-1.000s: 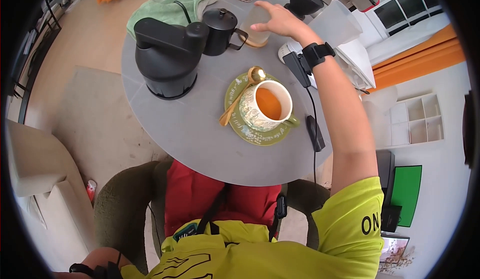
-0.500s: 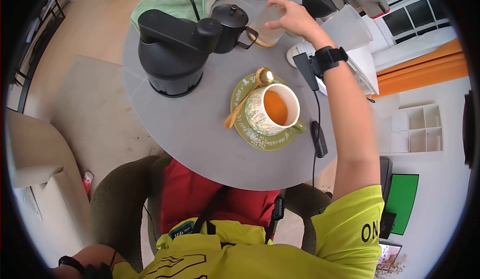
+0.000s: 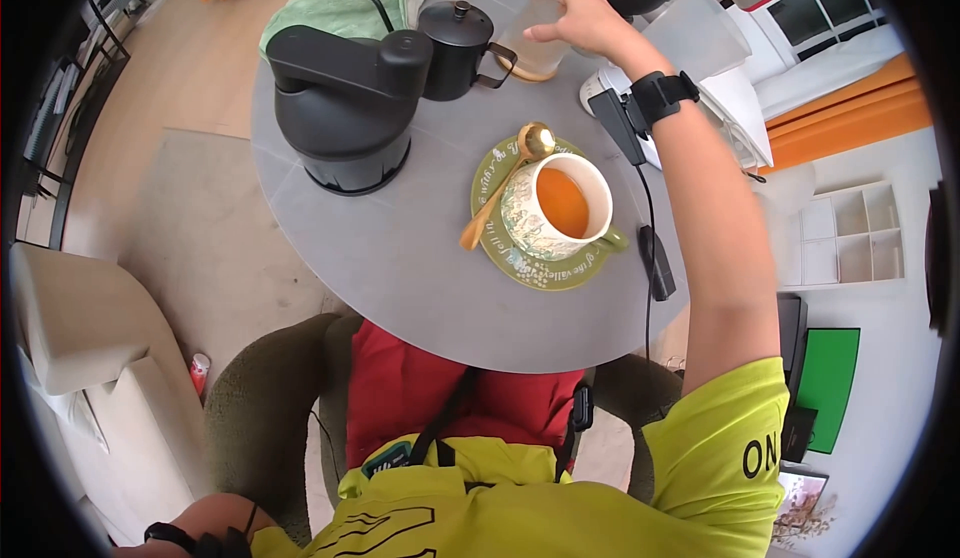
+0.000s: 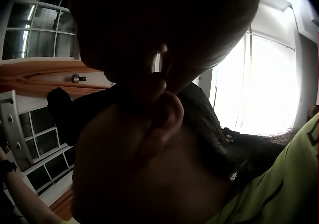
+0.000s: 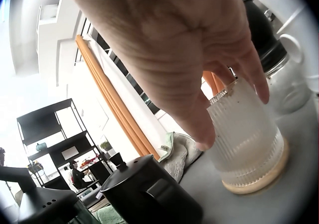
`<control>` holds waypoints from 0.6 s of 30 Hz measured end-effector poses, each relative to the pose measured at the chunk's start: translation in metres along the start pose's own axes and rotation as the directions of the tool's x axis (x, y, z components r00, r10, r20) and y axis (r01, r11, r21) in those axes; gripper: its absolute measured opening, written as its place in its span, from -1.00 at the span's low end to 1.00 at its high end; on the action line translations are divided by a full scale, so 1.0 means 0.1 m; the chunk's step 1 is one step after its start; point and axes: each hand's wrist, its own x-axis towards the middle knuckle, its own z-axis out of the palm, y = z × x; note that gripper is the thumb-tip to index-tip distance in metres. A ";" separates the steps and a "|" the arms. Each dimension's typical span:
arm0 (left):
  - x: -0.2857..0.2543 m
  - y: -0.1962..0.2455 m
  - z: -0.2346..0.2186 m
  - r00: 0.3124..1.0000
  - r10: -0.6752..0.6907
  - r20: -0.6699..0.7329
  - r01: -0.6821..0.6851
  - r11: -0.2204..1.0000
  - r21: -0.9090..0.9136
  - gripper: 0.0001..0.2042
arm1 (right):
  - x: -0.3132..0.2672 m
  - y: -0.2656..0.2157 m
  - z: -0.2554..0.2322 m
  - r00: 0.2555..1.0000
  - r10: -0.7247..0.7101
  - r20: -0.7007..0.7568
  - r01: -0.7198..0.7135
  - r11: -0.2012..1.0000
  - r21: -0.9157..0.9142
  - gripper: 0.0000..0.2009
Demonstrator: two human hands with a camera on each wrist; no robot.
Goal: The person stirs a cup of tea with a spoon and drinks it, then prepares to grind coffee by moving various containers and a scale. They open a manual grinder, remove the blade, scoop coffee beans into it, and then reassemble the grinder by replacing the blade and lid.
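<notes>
My right hand (image 3: 585,26) reaches to the far side of the round grey table. In the right wrist view its thumb and fingers hold opposite sides of a ribbed, frosted-looking glass (image 5: 244,134) near the rim. Under the glass lies a pale wooden coaster (image 5: 259,176). A black lidded pot (image 5: 149,189) stands close beside it. The left wrist view shows my left hand (image 4: 164,25) as a dark shape raised by the head, near an ear; its fingers are lost in shadow.
Nearer me, a patterned cup (image 3: 540,213) of orange-brown drink sits on a green saucer (image 3: 535,276) with a gold spoon (image 3: 500,188). A black kettle (image 3: 345,118) stands left, before a green towel (image 3: 345,8). A black device (image 3: 655,263) and cable lie at the right edge.
The head view has shifted slightly, so the tabletop things sit farther right in it. My right hand stays at the glass, which keeps its place beside the black pot.
</notes>
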 end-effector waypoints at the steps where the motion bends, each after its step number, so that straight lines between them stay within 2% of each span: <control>1: 0.03 -0.02 0.01 1.000 -0.020 0.017 0.020 1.000 -0.014 -0.81 | 0.01 -0.01 0.01 1.000 0.008 0.026 -0.007 1.000 -0.016 -0.29; 4: 0.18 -0.28 0.09 0.987 0.069 0.144 -0.048 0.989 -0.142 -0.70 | -0.01 -0.02 0.00 0.998 0.008 0.055 -0.005 0.999 -0.045 -0.22; 5: 0.23 -0.31 0.14 0.974 0.154 0.164 -0.131 0.981 -0.140 -0.68 | -0.02 -0.02 -0.01 0.998 -0.006 0.063 0.010 0.998 -0.064 -0.18; 8: -0.03 -0.16 0.25 0.960 0.241 -0.146 -0.246 0.969 -0.017 -0.64 | -0.10 0.07 -0.26 0.997 -0.071 -0.032 0.074 0.994 0.077 -0.15; 9: 0.08 -0.21 0.22 0.967 0.205 -0.152 -0.219 0.972 -0.089 -0.61 | -0.09 0.21 -0.31 0.994 0.004 -0.110 0.013 0.989 0.148 -0.18; 10: 0.16 -0.22 0.20 0.974 0.168 -0.151 -0.192 0.968 -0.161 -0.58 | -0.09 0.37 -0.41 0.989 0.030 -0.143 -0.014 0.994 0.108 -0.23; 11: 0.09 -0.15 0.07 0.993 0.059 -0.103 -0.071 0.990 -0.119 -0.65 | -0.15 0.51 -0.50 0.989 0.051 -0.141 -0.033 0.991 0.126 -0.25; 12: 0.01 -0.10 0.07 0.994 0.070 -0.082 -0.079 0.990 -0.113 -0.65 | -0.22 0.59 -0.59 0.988 0.074 -0.139 -0.054 0.988 0.143 -0.27; 13: -0.08 -0.07 0.08 0.949 0.036 -0.314 -0.057 0.997 -0.056 -0.75 | -0.30 0.65 -0.62 0.984 0.080 -0.159 -0.055 0.987 0.153 -0.27; 14: -0.15 -0.08 0.10 0.848 0.017 -0.530 -0.024 1.000 -0.007 -0.48 | -0.42 0.66 -0.64 0.989 0.119 -0.092 -0.107 0.986 0.130 -0.26; 15: -0.21 -0.14 0.11 0.865 -0.008 -0.502 0.045 0.997 0.060 -0.38 | -0.54 0.66 -0.67 0.987 0.159 -0.027 -0.155 0.983 0.102 -0.25; 17: -0.12 -0.21 0.23 0.931 -0.175 -0.321 0.183 0.983 -0.003 -0.50 | -0.75 0.75 -0.53 0.981 0.188 -0.040 -0.179 0.971 0.157 -0.22; 18: -0.08 -0.25 0.30 0.941 -0.254 -0.223 0.257 0.966 -0.013 -0.55 | -0.83 0.79 -0.43 0.977 0.212 -0.031 -0.201 0.959 0.200 -0.19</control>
